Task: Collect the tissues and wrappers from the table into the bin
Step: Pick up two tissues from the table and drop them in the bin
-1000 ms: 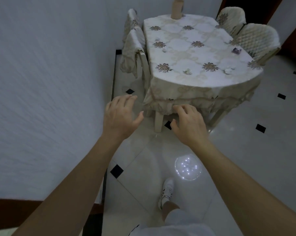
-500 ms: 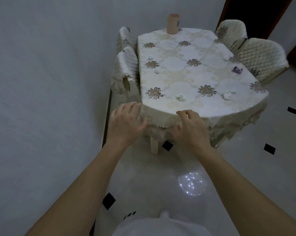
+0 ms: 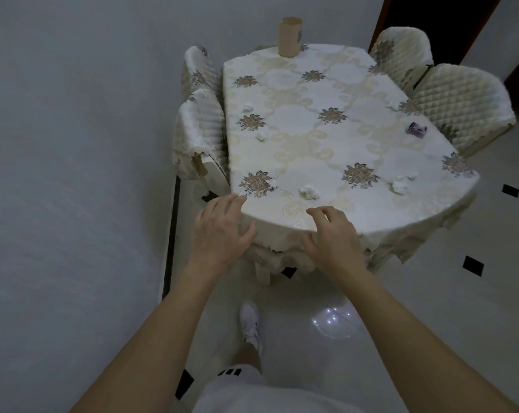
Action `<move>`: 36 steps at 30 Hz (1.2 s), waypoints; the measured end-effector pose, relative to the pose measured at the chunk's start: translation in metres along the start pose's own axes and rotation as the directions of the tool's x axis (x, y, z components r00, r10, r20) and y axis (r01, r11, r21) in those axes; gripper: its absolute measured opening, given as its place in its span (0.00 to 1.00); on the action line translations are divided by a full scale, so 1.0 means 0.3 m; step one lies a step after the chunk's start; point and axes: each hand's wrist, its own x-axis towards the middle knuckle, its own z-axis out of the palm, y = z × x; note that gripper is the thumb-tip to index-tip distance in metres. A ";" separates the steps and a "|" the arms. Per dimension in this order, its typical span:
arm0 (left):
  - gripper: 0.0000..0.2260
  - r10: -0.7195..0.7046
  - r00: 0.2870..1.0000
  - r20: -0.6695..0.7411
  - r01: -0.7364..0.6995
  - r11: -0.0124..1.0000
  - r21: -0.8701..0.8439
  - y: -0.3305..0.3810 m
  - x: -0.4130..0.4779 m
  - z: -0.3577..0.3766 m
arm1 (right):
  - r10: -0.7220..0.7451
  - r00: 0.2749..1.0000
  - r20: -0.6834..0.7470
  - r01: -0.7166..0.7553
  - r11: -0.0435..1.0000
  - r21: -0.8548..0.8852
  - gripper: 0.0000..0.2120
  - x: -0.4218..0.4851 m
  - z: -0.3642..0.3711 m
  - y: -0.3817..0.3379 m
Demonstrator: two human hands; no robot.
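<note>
Tablecloth [image 3: 297, 93] holds crumpled white tissues [image 3: 308, 192] (wrapper [image 3: 416, 130] purple).

Floral-clothed table [image 3: 297, 126], scattered crumpled tissues [image 3: 308, 192], purple wrapper [image 3: 416, 131] near right edge, tan cylinder [image 3: 290, 37] far end

Both bare arms stretched forward, hands empty and palm-down.
The left hand [image 3: 222, 231] has its fingers [image 3: 232, 202] nearly straight and slightly spread, with the thumb angled out toward the right. The right hand [image 3: 332, 238] sits level with it, near but apart, its fingers [image 3: 322, 211] loosely bent downward and gripping nothing. Both wrists run straight from the arms.
</note>
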 end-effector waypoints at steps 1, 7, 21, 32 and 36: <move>0.24 0.005 1.000 0.012 -0.005 1.000 -0.010 -0.008 0.034 0.025 | 0.011 1.000 0.006 -0.011 1.000 -0.006 0.18 0.031 0.013 0.010; 0.22 0.033 0.998 0.049 -0.030 0.998 -0.062 -0.082 0.287 0.140 | 0.091 0.996 0.023 -0.090 0.995 -0.048 0.19 0.251 0.085 0.060; 0.23 0.184 0.969 0.165 -0.150 0.968 -0.200 -0.265 0.752 0.339 | 0.308 0.951 0.028 -0.305 0.950 -0.069 0.19 0.629 0.207 0.159; 0.21 0.179 0.944 0.278 -0.082 0.941 -0.328 -0.272 0.776 0.492 | 0.408 0.903 0.135 -0.410 0.912 -0.013 0.21 0.578 0.293 0.306; 0.22 0.124 0.926 0.357 -0.002 0.947 -0.322 -0.274 0.768 0.582 | 0.451 0.870 0.200 -0.461 0.887 0.007 0.21 0.564 0.339 0.341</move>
